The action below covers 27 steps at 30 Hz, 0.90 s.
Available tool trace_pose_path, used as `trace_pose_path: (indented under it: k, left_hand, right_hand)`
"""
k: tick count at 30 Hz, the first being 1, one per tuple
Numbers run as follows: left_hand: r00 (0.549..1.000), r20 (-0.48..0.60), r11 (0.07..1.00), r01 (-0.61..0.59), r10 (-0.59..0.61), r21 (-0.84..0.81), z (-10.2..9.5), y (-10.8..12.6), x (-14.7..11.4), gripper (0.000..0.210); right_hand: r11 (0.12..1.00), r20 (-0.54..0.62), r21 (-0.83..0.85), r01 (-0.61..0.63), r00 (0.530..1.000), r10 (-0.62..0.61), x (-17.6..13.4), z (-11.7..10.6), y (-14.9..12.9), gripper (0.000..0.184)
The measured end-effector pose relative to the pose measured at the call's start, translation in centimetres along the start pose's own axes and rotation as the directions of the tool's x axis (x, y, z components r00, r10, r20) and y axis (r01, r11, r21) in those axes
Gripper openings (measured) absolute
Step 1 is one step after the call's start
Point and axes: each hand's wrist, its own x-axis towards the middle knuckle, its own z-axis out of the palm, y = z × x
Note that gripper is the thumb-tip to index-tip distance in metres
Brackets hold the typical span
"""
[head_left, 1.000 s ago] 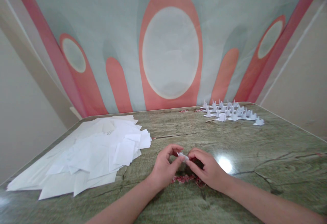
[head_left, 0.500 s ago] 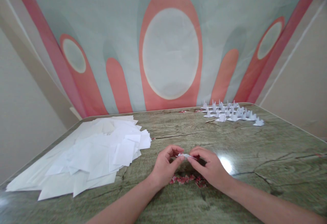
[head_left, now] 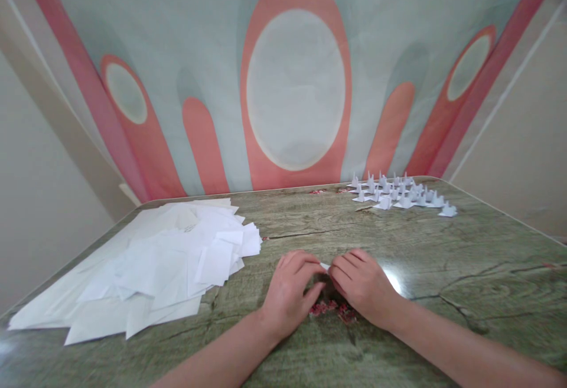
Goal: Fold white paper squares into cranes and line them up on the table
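Table (head_left: 491, 237) is carrying white sheets (head_left: 146, 270) along its left edge and folded figures (head_left: 404, 201) by its far right corner. Left hand (head_left: 291, 287), thumb standing apart, is touching a paper piece (head_left: 325, 267) midway between side edges; right hand (head_left: 363, 287), fingers curled, is mostly covering it, grip unclear. Folding is apparently proceeding; next move is calling for firm creasing.
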Motion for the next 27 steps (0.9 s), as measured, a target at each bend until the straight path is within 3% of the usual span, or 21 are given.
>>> trace_pose_path:
  k: [6,12,19,23,27]
  left_hand:
    - [0.99,0.14,0.989,0.005,-0.026,0.15,0.3,-0.3,0.2,0.008]
    - [0.974,0.22,0.983,0.001,-0.043,0.186,0.3,-0.4,0.3,0.009]
    - [0.962,0.269,0.993,0.0,-0.033,0.118,0.0,-0.4,0.3,0.011]
    - [0.962,0.273,0.996,-0.008,-0.016,0.088,0.0,-0.5,0.4,0.012]
    - [0.96,0.279,0.996,-0.009,-0.016,0.09,0.1,-0.7,0.5,0.013]
  right_hand:
    - [0.994,0.062,-0.075,0.074,0.996,-0.069,0.3,-0.5,-1.5,0.018]
    - [0.997,0.081,-0.055,0.063,0.995,-0.059,0.0,0.1,-1.9,0.018]
    - [0.96,0.246,0.261,-0.103,0.968,0.037,0.0,-0.6,-0.3,0.009]
    - [0.864,0.292,0.481,-0.147,0.956,0.0,0.4,-1.4,1.2,0.009]
    - [0.792,0.294,0.595,-0.135,0.954,-0.058,0.7,-1.5,2.3,0.017]
